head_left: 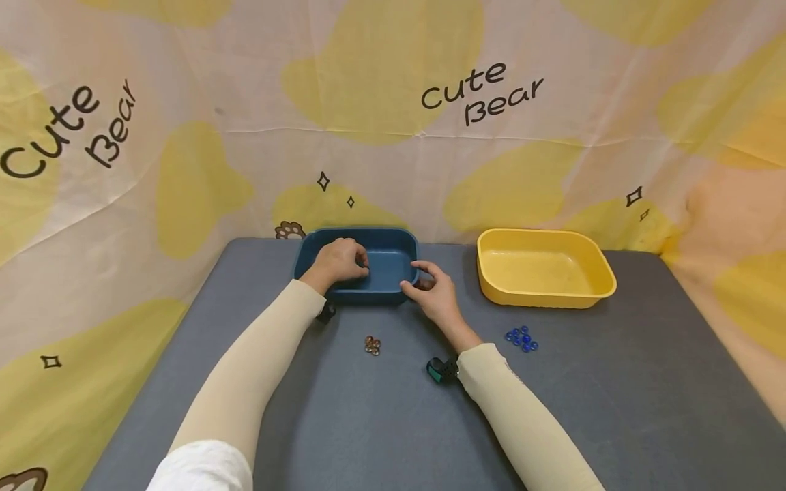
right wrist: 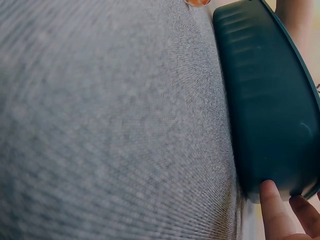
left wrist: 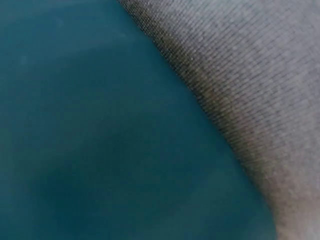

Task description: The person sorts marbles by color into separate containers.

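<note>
The blue bin (head_left: pixel 371 297) is the thing we have in hand; it stands on the gray table (head_left: pixel 374 409), to the left of the yellow bin (head_left: pixel 543 300). We take the step to be steadying it at one end while reaching inside. To do that well, we should keep the touch at the end light and even, so that the bin neither slides nor tips, and let the wrist of the reaching hand clear the front rim.

Our left hand (head_left: pixel 336 262) is the farther one from the yellow bin. It reaches into the blue bin with its fingers bent and thumb brought near them; we cannot tell whether anything is pinched there. Our right hand (head_left: pixel 434 292) lies between the two bins, its thumb and fingers spread well apart, unclenched. Its fingertips (right wrist: pixel 269 187) touch the blue bin's outer wall at the end facing the yellow bin.

The blue beads (head_left: pixel 523 339) lie just in front of the yellow bin, loosely grouped. The brown beads (head_left: pixel 372 345) lie well to its left and nearer to us, clustered together.
</note>
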Demonstrator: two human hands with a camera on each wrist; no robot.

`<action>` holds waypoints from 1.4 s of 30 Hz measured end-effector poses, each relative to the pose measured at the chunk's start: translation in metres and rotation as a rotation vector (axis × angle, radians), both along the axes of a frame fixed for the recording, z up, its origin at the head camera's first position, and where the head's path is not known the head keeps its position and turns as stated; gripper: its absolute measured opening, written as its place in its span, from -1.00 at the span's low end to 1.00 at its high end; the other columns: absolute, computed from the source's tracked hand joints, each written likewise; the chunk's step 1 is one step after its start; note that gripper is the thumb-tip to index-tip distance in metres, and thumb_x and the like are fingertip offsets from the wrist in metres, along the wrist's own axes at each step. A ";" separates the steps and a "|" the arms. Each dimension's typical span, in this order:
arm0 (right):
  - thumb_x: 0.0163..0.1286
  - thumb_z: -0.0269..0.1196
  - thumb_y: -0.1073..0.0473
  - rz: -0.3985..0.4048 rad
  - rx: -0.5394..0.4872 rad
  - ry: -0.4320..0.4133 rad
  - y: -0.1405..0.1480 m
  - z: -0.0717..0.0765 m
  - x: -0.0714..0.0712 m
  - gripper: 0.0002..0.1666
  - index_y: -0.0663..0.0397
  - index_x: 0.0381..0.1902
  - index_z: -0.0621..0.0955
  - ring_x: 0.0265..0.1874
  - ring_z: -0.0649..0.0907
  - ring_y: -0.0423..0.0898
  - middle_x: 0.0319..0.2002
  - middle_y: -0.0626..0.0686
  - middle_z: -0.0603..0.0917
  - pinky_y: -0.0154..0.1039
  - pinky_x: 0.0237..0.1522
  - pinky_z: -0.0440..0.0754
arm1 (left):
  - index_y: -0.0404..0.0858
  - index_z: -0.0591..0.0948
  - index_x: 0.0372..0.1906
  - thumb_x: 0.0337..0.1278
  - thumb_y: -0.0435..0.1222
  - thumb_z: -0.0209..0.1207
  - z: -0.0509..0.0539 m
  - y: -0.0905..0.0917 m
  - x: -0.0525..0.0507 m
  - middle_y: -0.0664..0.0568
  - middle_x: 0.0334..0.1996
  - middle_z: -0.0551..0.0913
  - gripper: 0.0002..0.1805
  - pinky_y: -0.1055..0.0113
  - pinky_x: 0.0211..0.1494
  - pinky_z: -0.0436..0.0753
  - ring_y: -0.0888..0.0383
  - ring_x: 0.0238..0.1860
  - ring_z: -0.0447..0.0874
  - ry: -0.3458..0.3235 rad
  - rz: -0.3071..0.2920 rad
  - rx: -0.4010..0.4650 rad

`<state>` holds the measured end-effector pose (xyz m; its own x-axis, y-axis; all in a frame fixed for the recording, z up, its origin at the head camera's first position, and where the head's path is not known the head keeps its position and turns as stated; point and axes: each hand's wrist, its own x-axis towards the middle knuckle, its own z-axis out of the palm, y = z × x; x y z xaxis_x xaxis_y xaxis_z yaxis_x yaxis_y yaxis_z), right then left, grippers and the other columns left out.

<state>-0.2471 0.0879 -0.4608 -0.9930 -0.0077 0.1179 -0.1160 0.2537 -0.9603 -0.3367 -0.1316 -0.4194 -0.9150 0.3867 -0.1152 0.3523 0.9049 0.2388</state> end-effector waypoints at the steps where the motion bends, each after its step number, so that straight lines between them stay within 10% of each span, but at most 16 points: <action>1: 0.20 0.39 0.16 -0.001 0.000 0.000 0.000 0.000 0.001 -0.41 0.12 0.19 0.53 -0.16 0.72 0.04 0.18 0.18 0.58 -0.36 -0.39 0.55 | -0.01 0.72 -0.29 0.08 -0.07 0.30 0.000 0.000 0.000 0.08 -0.14 0.71 -0.86 0.11 -0.02 0.62 0.09 -0.08 0.64 -0.004 0.000 -0.003; 22: 0.18 0.40 0.18 -0.006 0.002 0.007 -0.005 0.002 0.005 -0.41 0.13 0.18 0.54 -0.13 0.73 0.06 0.20 0.17 0.56 -0.36 -0.35 0.60 | -0.02 0.70 -0.14 0.06 -0.04 0.27 0.001 -0.003 0.007 0.03 -0.15 0.58 -0.73 0.11 -0.08 0.60 0.07 -0.17 0.56 0.020 0.028 -0.027; 42: 0.22 0.37 0.19 0.015 0.005 0.026 0.000 0.002 0.003 -0.42 0.16 0.20 0.51 -0.12 0.72 0.08 0.24 0.16 0.53 -0.36 -0.36 0.56 | 0.01 0.64 0.04 0.13 0.06 0.20 0.038 -0.014 0.031 0.02 -0.04 0.69 -0.59 0.27 -0.48 0.48 0.13 -0.44 0.58 0.051 -0.006 -0.077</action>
<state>-0.2442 0.0883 -0.4590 -0.9893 -0.0230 0.1438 -0.1448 0.2571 -0.9555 -0.3056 -0.1453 -0.3812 -0.9181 0.3839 -0.0981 0.3676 0.9177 0.1506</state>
